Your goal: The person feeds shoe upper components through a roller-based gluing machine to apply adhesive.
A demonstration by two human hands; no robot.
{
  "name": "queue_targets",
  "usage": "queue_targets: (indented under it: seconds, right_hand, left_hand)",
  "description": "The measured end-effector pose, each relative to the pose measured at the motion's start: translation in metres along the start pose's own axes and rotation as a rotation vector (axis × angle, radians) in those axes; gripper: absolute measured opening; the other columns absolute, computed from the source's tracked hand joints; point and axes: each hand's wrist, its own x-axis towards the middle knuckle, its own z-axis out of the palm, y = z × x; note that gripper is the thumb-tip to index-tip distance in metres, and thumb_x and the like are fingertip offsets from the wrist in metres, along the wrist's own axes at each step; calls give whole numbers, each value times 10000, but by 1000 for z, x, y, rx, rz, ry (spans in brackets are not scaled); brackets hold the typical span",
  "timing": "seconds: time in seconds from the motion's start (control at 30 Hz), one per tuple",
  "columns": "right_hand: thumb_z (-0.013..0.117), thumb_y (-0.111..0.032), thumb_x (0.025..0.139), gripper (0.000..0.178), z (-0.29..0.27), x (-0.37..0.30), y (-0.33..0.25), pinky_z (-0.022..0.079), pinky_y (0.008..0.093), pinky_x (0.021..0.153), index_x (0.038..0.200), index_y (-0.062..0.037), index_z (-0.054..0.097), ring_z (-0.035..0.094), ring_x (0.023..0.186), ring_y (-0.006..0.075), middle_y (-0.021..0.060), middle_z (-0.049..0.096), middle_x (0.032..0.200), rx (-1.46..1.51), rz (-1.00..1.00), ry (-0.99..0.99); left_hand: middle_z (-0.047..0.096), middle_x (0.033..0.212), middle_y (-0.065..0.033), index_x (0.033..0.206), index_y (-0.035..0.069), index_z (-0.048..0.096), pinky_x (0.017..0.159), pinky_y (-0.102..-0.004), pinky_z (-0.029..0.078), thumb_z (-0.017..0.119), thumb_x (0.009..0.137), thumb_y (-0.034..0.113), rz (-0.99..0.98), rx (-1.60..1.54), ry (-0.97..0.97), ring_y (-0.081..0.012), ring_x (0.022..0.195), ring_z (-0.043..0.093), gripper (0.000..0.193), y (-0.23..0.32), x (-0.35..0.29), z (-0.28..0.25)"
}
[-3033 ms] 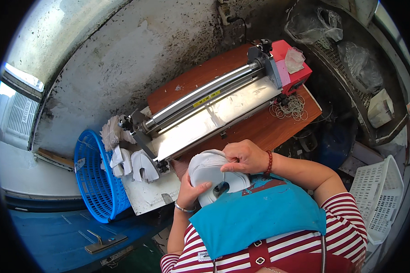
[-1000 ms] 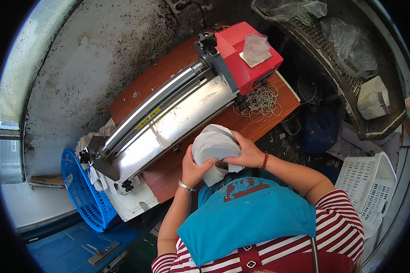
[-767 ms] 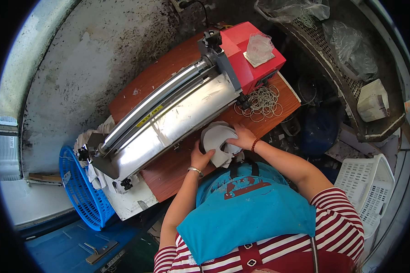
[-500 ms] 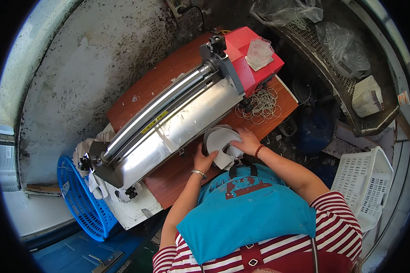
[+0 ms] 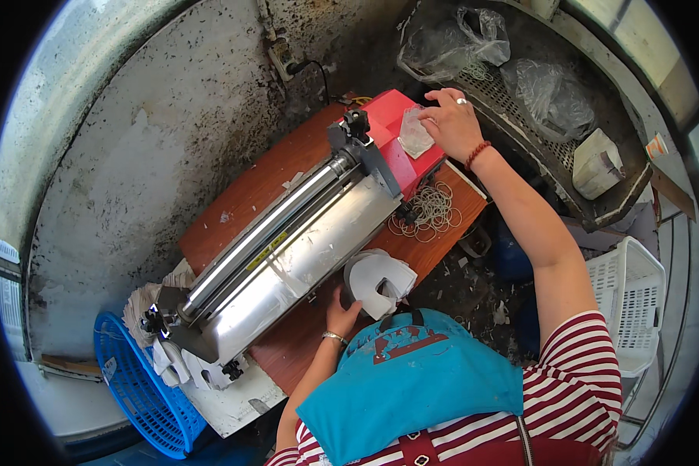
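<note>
The left hand point(image 5: 343, 317) touched white U-shaped pieces point(image 5: 367, 273); the right hand point(image 5: 453, 129) reached a clear container point(image 5: 414, 134). I couldn't tell either's grip.

From where I stood, a stack of white arch-shaped pieces point(image 5: 367, 276) sat just below the middle of the frame, on the brown surface point(image 5: 287, 347). The layers were thin and not quite flush along the outer curve, and their shared notch opened toward the lower right. Above and to the right of centre, a clear, cloudy plastic container point(image 5: 414, 132) rested on a red housing point(image 5: 386, 109), its contents too hazy to make out.
</note>
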Motion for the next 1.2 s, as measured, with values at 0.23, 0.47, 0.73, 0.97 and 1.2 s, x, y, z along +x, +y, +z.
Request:
queue_targets:
  seconds: [0.23, 0.47, 0.73, 0.97, 1.2]
  right_hand:
    - [519, -142, 797, 232, 43, 39, 21, 417, 406, 886, 960, -69, 668, 486, 1103, 293, 117, 596, 1102, -197, 368, -738]
    - [623, -300, 755, 242, 31, 44, 14, 467, 411, 802, 859, -89, 679, 569, 967, 289, 122, 642, 964, -222, 359, -644]
    - [650, -231, 771, 217, -4, -21, -19, 435, 358, 632, 695, -40, 581, 544, 710, 243, 86, 573, 753, 318, 165, -32]
    - [634, -196, 776, 183, 30, -167, -128, 453, 336, 680, 836, -27, 598, 572, 756, 242, 104, 571, 808, 748, 490, -479]
    - [667, -236, 714, 439, 80, -218, -165, 400, 411, 811, 1094, -48, 553, 520, 979, 309, 132, 551, 1001, 254, 310, -621]
  left_hand:
    - [583, 1093, -182, 1198, 25, 491, 790, -313, 472, 665, 708, 244, -121, -70, -49, -238, 913, 601, 564, -9, -11, -17]
    - [623, 976, -93, 1139, 36, 545, 671, -280, 492, 640, 754, 160, -19, -157, -72, -155, 748, 610, 415, -4, -36, -36]
    - [626, 970, -96, 1104, 39, 563, 743, -284, 488, 602, 781, 105, 176, -72, -135, -171, 872, 610, 332, 57, -67, -89]
    - [626, 887, -114, 938, 10, 611, 686, -284, 482, 567, 738, -27, 659, 82, 309, -222, 757, 609, 209, 126, -52, -139]
    - [545, 1120, -130, 1030, 42, 588, 900, -407, 383, 580, 714, 68, 743, 565, 518, -317, 1077, 482, 317, 149, 4, -177]
